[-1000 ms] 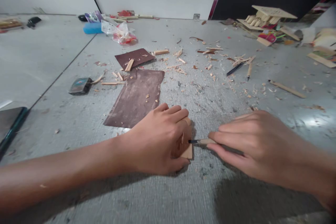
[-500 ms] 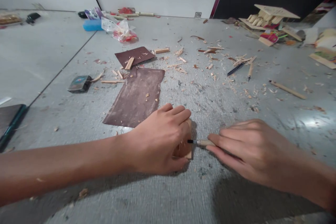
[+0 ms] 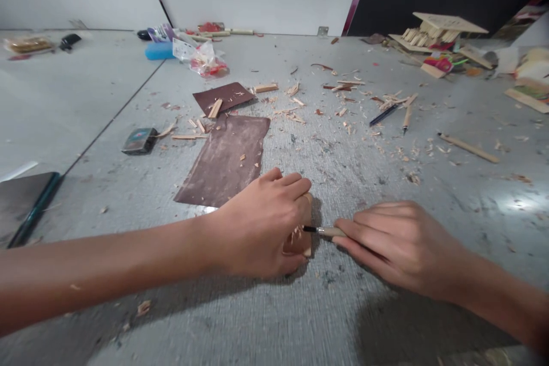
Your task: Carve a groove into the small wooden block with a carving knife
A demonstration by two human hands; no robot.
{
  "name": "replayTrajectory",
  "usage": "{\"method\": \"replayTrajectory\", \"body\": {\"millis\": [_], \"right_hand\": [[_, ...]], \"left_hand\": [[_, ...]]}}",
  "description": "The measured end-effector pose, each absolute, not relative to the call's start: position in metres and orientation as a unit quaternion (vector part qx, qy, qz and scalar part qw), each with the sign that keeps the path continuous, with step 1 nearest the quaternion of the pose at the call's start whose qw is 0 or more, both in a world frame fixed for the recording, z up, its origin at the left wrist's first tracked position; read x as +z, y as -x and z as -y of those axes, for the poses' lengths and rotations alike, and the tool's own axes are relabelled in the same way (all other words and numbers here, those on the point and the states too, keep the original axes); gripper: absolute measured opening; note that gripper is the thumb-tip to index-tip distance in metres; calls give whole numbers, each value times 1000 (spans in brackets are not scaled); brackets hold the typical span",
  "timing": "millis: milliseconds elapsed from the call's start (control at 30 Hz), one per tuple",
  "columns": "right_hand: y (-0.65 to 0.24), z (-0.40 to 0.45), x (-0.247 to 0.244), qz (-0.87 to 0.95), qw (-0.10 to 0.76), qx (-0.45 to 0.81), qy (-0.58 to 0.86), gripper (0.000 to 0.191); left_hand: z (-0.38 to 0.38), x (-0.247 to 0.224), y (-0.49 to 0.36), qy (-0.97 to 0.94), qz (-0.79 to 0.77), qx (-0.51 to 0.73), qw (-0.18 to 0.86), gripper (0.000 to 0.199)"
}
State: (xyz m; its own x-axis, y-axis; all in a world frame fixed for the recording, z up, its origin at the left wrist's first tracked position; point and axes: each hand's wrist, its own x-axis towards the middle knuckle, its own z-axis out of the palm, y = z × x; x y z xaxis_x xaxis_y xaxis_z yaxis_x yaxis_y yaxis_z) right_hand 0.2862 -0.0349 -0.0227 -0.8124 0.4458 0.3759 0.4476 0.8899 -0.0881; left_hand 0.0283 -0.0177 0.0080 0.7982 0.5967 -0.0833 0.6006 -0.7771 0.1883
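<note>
My left hand [image 3: 270, 223] is closed over a small wooden piece [image 3: 307, 246] and presses it against the grey table. Much of the piece is hidden under the palm and fingers; a brown area with pale shavings [image 3: 297, 233] shows beside the thumb. In my right hand [image 3: 394, 243] is a carving knife [image 3: 331, 231] with a wooden handle, pinched between thumb and fingers. Its dark tip lies at the right side of the wooden piece. Left of it, sheets of brown sandpaper [image 3: 227, 160] lie flat, partly behind my left hand.
Wood shavings [image 3: 295, 117] and slivers are scattered across the tabletop. Several slim tools, among them a wooden-handled one [image 3: 467, 147], lie on the right. A small dark box [image 3: 139, 141] sits to the left. At the back are plastic bags [image 3: 206, 60] and a wooden model [image 3: 446, 26].
The knife tip and my right hand have shifted slightly left, further over the wooden piece. More shavings show beside my left thumb. The whole view has moved a little.
</note>
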Motion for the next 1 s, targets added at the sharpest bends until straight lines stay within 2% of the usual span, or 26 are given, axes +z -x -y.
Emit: {"method": "replayTrajectory", "body": {"millis": [333,500,600,767,867,1000], "right_hand": [[-285,37,-23,937,186,90,281,28],[-283,37,-19,955,202,-39,214,24],[-281,32,-17,956,209,-66,193,17],[-282,21,-9,955,186,7,229,23],[-284,19,-2,950,169,57,256,19],[-285,22,7,948,156,87,264,21]], "left_hand": [[20,11,-29,-941,-323,-5,102,34],[20,13,-27,-941,-321,4,105,30],[20,15,-28,-938,-328,2,110,25],[21,11,-29,-936,-336,11,100,23],[21,8,-27,-935,-341,23,96,19],[21,7,-26,-934,-340,19,108,24]]}}
